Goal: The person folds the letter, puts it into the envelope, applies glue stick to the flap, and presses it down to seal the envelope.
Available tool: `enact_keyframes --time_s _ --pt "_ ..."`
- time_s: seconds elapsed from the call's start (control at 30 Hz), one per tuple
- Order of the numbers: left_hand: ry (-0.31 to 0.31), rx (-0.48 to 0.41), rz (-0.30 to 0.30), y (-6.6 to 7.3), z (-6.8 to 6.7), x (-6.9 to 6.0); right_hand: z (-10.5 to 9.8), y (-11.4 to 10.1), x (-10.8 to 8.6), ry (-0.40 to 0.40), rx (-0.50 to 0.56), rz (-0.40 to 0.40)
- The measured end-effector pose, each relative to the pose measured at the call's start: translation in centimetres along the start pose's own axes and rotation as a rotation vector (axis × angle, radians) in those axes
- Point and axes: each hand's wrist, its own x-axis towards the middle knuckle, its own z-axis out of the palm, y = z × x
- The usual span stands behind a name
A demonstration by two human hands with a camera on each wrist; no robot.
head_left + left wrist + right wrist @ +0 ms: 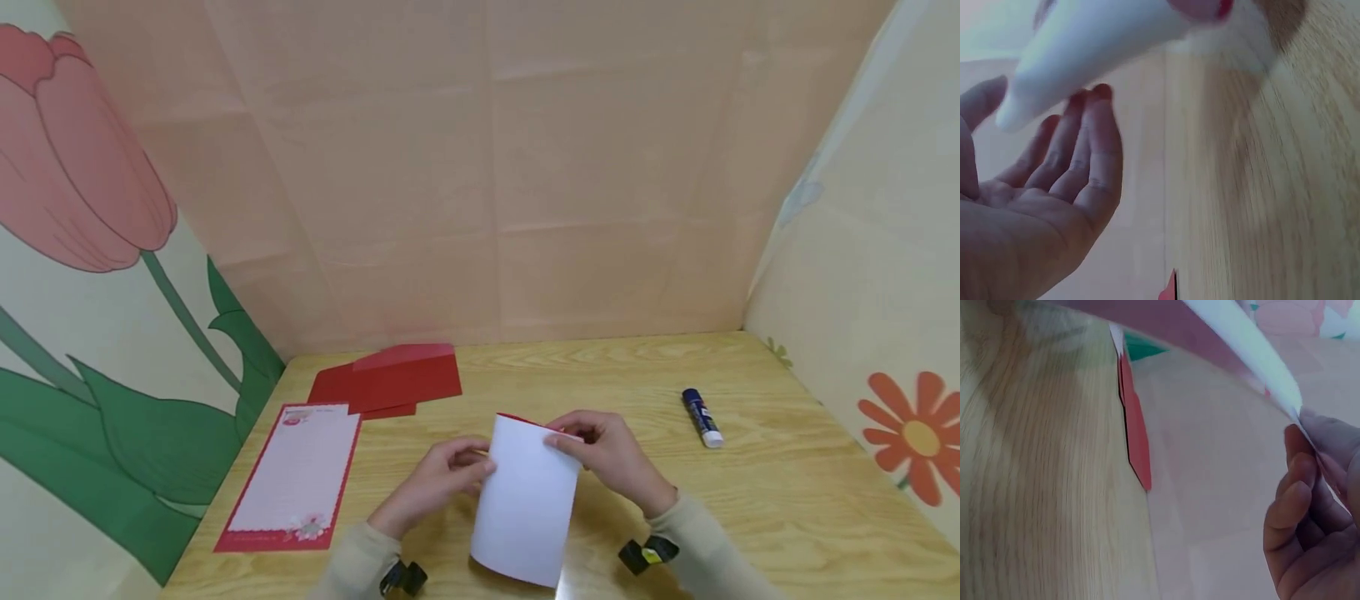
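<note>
A curved, folded-over sheet of paper (525, 500), white outside with red showing along its top edge, stands above the near middle of the table. My right hand (611, 458) pinches its upper right corner between thumb and fingers; the right wrist view shows the edges caught by that hand (1316, 506). At the bent left side is my left hand (446, 479), thumb at the paper. In the left wrist view, the fingers of that hand (1054, 181) are loosely extended below the rounded white fold (1085, 56), with a gap between.
Flat on the left lies a letter sheet (292, 475) with a red border and flower print. Red envelopes (397, 379) overlap behind it. On the right lies a glue stick (702, 418) with a dark blue cap. Covered walls enclose the wooden table (787, 500) at back and sides.
</note>
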Motion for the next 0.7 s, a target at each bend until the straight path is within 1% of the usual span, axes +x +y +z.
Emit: enact_keyframes --time_s 0.13,0.23,0.33,0.4,0.57,0.7 --pt "0.027 -0.001 0.015 -0.1 0.4 0.2 0.2 -0.3 0.0 0.045 0.003 -0.01" --pt "0.029 -0.011 0.022 -0.2 0.6 0.2 0.4 -0.5 -0.1 0.069 0.018 -0.023" --pt "0.03 -0.034 0.031 -0.1 0.7 0.2 0.4 -0.7 -0.2 0.072 0.034 -0.029" --pt "0.041 -0.04 0.041 0.0 0.9 0.2 0.5 -0.8 -0.2 0.067 0.051 -0.03" --pt "0.095 -0.053 0.054 0.2 1.4 0.4 0.7 -1.1 -0.3 0.055 0.071 -0.036" --pt "0.15 -0.068 0.05 0.2 1.5 0.4 0.7 -1.0 -0.3 0.07 0.07 -0.028"
